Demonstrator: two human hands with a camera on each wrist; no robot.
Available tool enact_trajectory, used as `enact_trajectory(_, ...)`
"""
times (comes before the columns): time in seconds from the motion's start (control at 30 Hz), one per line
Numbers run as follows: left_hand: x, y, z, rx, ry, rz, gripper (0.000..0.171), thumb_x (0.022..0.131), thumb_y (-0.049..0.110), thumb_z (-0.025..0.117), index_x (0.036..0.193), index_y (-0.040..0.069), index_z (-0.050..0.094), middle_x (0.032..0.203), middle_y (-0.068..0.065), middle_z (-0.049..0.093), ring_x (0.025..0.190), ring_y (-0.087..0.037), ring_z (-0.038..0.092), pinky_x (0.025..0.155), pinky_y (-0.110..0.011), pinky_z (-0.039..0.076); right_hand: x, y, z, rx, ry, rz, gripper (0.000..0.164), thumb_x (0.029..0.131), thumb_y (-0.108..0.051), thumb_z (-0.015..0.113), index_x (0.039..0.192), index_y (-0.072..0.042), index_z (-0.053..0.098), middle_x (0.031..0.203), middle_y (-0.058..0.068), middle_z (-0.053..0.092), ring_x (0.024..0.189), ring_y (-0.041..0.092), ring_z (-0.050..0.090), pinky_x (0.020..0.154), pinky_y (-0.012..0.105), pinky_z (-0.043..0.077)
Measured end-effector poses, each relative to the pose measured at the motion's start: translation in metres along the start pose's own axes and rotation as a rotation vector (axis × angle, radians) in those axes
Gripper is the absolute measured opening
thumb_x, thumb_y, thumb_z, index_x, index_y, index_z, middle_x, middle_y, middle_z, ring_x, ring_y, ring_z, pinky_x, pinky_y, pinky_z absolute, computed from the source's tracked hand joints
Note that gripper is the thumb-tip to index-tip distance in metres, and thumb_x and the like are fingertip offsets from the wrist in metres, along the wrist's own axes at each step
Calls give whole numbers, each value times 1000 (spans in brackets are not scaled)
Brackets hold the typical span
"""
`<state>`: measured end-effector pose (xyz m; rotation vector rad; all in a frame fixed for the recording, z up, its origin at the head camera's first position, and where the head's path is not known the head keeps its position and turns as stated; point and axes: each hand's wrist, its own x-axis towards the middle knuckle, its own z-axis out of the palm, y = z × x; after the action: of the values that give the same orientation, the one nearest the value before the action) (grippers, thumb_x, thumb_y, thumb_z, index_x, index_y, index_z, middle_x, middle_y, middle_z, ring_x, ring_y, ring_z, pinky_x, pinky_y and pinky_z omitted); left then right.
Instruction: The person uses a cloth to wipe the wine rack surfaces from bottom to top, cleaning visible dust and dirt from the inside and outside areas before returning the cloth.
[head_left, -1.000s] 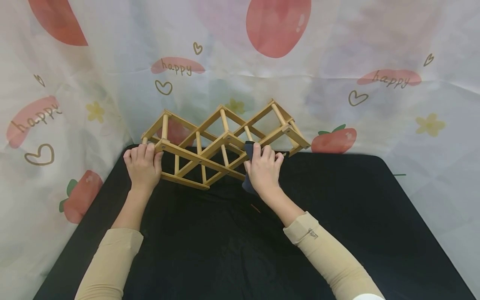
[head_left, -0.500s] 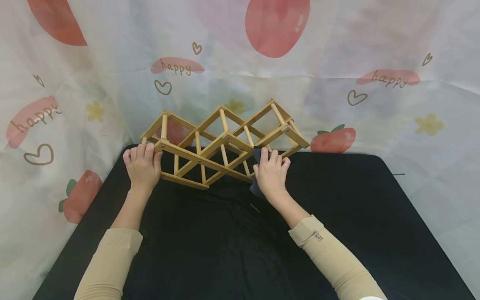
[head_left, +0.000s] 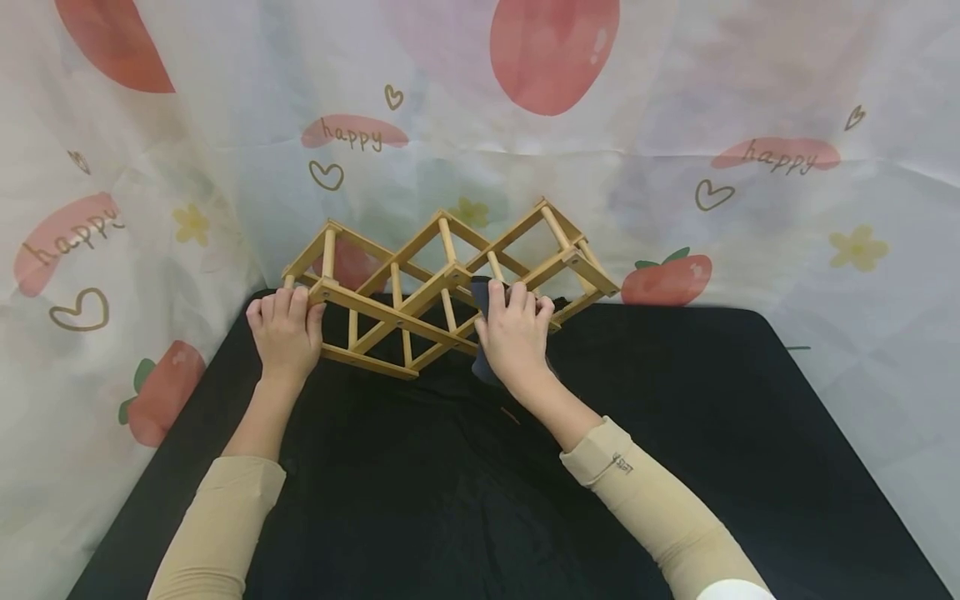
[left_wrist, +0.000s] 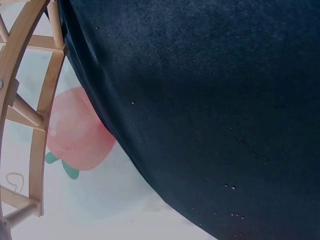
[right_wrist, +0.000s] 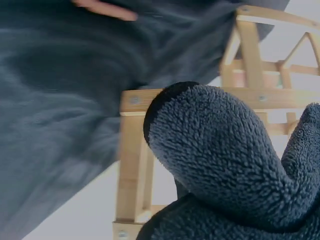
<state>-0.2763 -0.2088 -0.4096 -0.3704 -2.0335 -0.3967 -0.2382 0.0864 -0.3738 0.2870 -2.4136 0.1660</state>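
Observation:
A light wooden lattice rack [head_left: 399, 323], built from crossed slats and round dowels, stands stretched out at the back of the black-covered table. At its left end, my left hand [head_left: 288, 337] grips the frame, fingers bent over the top. My right hand [head_left: 517, 337] holds a dark blue-grey cloth [head_left: 483, 368] around a front slat right of the middle, hiding part of that slat. Fuzzy pile and a black edge show on the cloth [right_wrist: 215, 145] in the right wrist view, where it overlaps the rack [right_wrist: 132, 170]. The left wrist view catches rack slats [left_wrist: 46, 95] along its left side.
Black fabric [head_left: 390, 500] covers the table, with a thin brownish streak [head_left: 511, 415] near the middle. Small pale specks [left_wrist: 233, 187] dot the fabric in the left wrist view. A fruit-printed curtain [head_left: 637, 100] hangs close behind the rack and along the sides.
My right hand slid the cloth rightward along the slat, then back to the left, slightly past where it was. My left hand and the rack have stayed put.

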Motion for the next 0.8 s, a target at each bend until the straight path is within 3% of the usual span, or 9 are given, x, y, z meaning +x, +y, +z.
enact_trajectory(0.33,0,0,-1,-9,-5,-6,37,96,39,37,95,2,43,86,-19,43,82,-39,39,80,-53,24,11,-16,-1,67,46,-67,41,83,-17,65,111,-6,37,93,16,42,76,28,41,76,47,26)
enact_trajectory(0.67,-1,0,0,-10,0,-11,37,96,39,38,95,2,43,87,-19,43,81,-39,39,80,-53,24,-7,6,15,-7,47,-68,47,79,-20,71,109,-8,36,91,16,41,76,28,40,74,47,27)
enact_trajectory(0.8,0,0,0,-13,-7,-13,38,96,39,37,95,2,43,87,-19,42,82,-39,39,81,-53,24,-17,20,21,-55,12,-48,50,78,-22,73,110,-8,36,91,15,41,77,29,40,75,47,28)
